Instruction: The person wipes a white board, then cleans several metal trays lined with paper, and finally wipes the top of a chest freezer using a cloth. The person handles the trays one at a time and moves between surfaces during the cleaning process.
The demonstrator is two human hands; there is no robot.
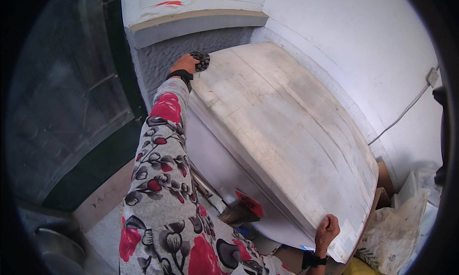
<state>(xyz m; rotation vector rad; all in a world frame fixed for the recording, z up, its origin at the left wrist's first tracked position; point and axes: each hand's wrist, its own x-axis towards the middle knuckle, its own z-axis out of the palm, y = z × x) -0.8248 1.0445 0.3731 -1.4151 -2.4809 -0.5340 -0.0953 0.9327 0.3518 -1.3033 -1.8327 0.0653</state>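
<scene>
A large white chest, apparently a chest freezer, fills the middle of the head view, its scuffed, stained lid [287, 120] closed. At the lid's far left corner my left hand [185, 64] grips a dark patterned wad [201, 61], a cloth or scouring pad, against the edge. The left arm reaches up in a grey sleeve with red and black flowers. Near the lid's close right corner is my right hand [327, 229], its fingers curled against the front edge with nothing visible in them. Both wrists wear black bands.
A green-framed door or window [89, 174] stands left, above a metal pot [59, 246]. A grey ledge [200, 23] and white walls [344, 34] border the chest; a cable [400, 116] runs down the right wall. Sacks [391, 226] and cardboard lie at right. A red paper [250, 203] is on the front.
</scene>
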